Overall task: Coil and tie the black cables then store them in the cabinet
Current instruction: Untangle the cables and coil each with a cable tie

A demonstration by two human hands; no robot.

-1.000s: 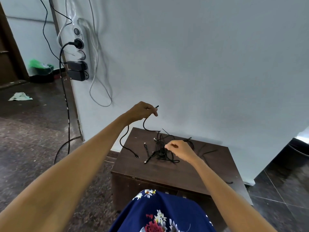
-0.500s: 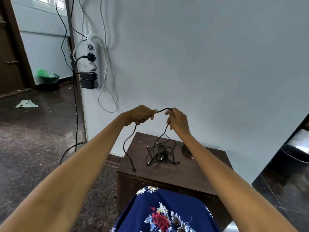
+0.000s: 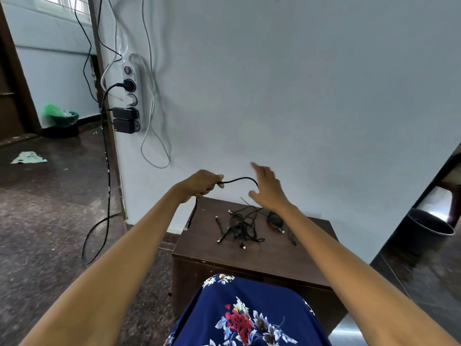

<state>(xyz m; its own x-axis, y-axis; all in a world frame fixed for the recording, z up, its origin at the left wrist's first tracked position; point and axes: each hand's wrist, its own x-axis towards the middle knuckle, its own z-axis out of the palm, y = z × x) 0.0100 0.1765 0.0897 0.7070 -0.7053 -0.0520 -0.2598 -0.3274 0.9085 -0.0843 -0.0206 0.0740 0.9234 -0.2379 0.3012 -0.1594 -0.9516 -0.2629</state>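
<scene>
Up above the far left corner of the cabinet (image 3: 249, 255), one black cable (image 3: 239, 180) arches between the two hands. The left hand (image 3: 199, 183) has its fingers curled round the cable, and one end hangs down from that fist past the cabinet's left edge. The right hand (image 3: 268, 188) is released, fingers spread and slightly blurred, just right of the cable's arch; whether it touches the cable cannot be told. From the arch the cable drops toward the tangle of black cables (image 3: 240, 227) lying on the dark wooden top of the cabinet, plugs sticking out at several sides. A smaller coiled cable (image 3: 275, 219) lies just right of the tangle. Near the bottom, blue floral cloth (image 3: 244, 315) covers the cabinet's near side. On the white wall to the far left hangs a power strip (image 3: 132, 98) with black plugs and loose grey wires. A dark bin (image 3: 429, 231) stands on the floor at the right.
</scene>
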